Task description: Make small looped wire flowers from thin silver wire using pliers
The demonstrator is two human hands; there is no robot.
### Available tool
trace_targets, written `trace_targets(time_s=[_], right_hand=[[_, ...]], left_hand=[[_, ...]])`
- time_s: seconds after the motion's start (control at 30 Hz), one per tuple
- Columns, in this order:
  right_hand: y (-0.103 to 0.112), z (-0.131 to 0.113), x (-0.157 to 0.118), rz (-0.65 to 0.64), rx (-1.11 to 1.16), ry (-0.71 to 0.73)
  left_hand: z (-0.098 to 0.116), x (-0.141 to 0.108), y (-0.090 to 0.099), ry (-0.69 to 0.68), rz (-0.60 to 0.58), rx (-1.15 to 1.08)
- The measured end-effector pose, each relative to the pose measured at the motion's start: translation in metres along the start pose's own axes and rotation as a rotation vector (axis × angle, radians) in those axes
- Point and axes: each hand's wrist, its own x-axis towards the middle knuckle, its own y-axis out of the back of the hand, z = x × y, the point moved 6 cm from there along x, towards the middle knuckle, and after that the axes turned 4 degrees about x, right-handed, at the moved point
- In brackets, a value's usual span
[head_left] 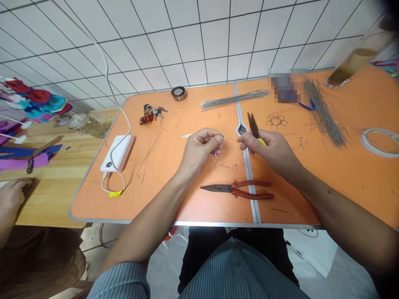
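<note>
Between my two hands hangs a thin wire ring with small loops bent along its lower edge. My left hand is closed, pinching the ring's left side between thumb and fingers. In my closed right hand is a pair of small pliers with yellow handles, jaws pointing up and away. The right thumb and forefinger are pressed together near the ring's right side; whether they grip the wire too, I cannot tell. Long-nose pliers with red handles lie on the orange table just below the ring.
Wire bundles lie at the back and right. A flower-shaped wire piece sits right of my hands. Left are a white power bank with a cable, keys and tape. Another person's hand rests at far left.
</note>
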Motion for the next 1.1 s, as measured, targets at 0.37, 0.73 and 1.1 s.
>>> trace_targets(time_s=[0.37,0.73,1.1], right_hand=[[-0.008,0.007,-0.003,0.081,-0.041,0.03],[-0.01,0.005,-0.005,0.083,-0.087,0.092],[-0.008,0.005,-0.003,0.033,-0.02,0.064]], left_hand=[[-0.013,-0.005,-0.012,0.144,-0.097,0.01],[-0.011,-0.006,-0.021,0.12,-0.18,0.079],[-0.008,-0.003,-0.017,-0.004,-0.141,0.179]])
